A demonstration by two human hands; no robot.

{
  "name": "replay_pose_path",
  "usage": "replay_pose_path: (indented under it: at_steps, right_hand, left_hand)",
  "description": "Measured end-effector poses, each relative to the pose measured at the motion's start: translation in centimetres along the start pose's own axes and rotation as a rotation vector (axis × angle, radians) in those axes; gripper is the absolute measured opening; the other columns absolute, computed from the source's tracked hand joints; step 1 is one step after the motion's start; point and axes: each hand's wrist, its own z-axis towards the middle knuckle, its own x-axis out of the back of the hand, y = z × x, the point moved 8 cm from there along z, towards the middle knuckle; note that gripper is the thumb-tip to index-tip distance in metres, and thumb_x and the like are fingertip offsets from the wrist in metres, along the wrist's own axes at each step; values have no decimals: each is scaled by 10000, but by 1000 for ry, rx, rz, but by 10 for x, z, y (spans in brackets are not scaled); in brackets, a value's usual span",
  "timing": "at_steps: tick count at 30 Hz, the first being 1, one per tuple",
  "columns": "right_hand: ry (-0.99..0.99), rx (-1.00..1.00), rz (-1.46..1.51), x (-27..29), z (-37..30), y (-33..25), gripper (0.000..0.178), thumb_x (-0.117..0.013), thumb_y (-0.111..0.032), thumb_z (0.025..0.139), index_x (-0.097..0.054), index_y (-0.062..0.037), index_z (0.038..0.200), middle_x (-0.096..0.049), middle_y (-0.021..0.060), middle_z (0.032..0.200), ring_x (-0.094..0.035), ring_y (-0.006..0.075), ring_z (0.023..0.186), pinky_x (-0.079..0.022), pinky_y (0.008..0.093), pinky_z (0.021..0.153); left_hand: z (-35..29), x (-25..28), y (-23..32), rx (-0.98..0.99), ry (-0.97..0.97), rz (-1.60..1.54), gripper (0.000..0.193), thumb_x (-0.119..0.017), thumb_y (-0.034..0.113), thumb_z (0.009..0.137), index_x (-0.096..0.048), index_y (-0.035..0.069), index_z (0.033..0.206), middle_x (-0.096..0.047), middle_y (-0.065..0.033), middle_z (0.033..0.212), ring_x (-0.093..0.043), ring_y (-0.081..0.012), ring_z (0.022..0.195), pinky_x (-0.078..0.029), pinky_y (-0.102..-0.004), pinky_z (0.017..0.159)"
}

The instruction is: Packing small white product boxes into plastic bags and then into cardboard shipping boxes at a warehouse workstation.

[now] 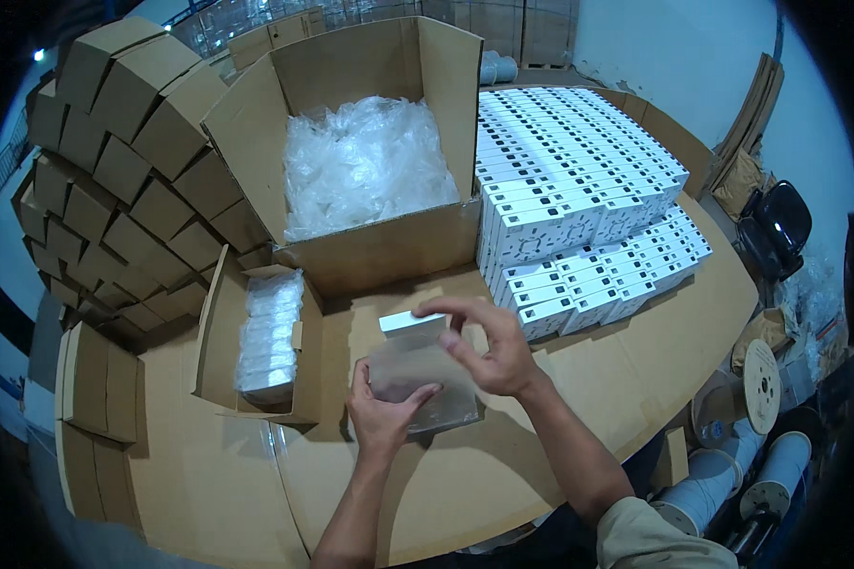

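A small white box (410,324) stands half inside a clear plastic bag (451,406) in front of me. My left hand (389,406) grips the bag from the left, thumb on the near side and fingers around the far edge. The curled index finger of my right hand (491,349) lies over the box's top edge, with the thumb lower on its right side. Some blur covers the part of the box within the bag. Left of my hands, an open carton (306,379) holds a row of bagged white boxes (269,332).
A large open carton (380,254) full of clear plastic bags (365,166) stands behind my hands. Stacked white boxes (550,213) fill the far right. Brown cartons (152,204) pile up on the left. Cable spools (761,389) lie beyond the right edge of the cardboard-covered table (626,379).
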Motion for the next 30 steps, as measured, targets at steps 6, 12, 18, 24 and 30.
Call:
replay_pose_path:
  at_steps: [6, 12, 18, 24, 30]
  right_hand:
    - [294, -170, 57, 17, -15, 58, 319, -495, 18, 952, -657, -25, 1224, -707, 106, 1152, -657, 186, 994, -524, 316, 857]
    - [90, -236, -13, -2, -15, 69, 443, -478, 112, 902, -609, -36, 1297, -640, 84, 1271, -605, 145, 1094, -512, 282, 890]
    - [3, -255, 8, -12, -15, 73, 489, -576, 113, 855, -604, -52, 1314, -648, 102, 1261, -629, 178, 1110, -536, 312, 916]
    - [49, -176, -29, -11, -17, 81, 494, -641, 87, 846, -622, -84, 1309, -684, 113, 1217, -689, 211, 973, -580, 324, 832]
    - [119, -172, 31, -9, -15, 77, 451, -643, 104, 859, -611, -30, 1289, -668, 97, 1203, -656, 183, 1066, -548, 305, 890]
  left_hand:
    - [6, 8, 3, -2, 53, -38, 722, -988, 193, 599, -568, 12, 1157, -698, -102, 1062, -680, -187, 962, -560, -341, 861]
    - [7, 13, 3, 13, 93, -76, 735, -988, 174, 594, -570, 12, 1175, -701, -104, 1051, -687, -191, 948, -558, -331, 863]
    - [8, 12, -1, 30, 76, -76, 719, -988, 176, 595, -573, 14, 1160, -704, -103, 1043, -693, -191, 941, -564, -333, 841]
    - [8, 7, 2, 35, 53, -73, 710, -990, 188, 597, -576, 15, 1147, -708, -100, 1031, -695, -186, 924, -564, -331, 831]
    - [10, 10, -1, -5, 54, -43, 707, -987, 191, 605, -575, 14, 1151, -711, -100, 1034, -696, -185, 930, -564, -331, 835]
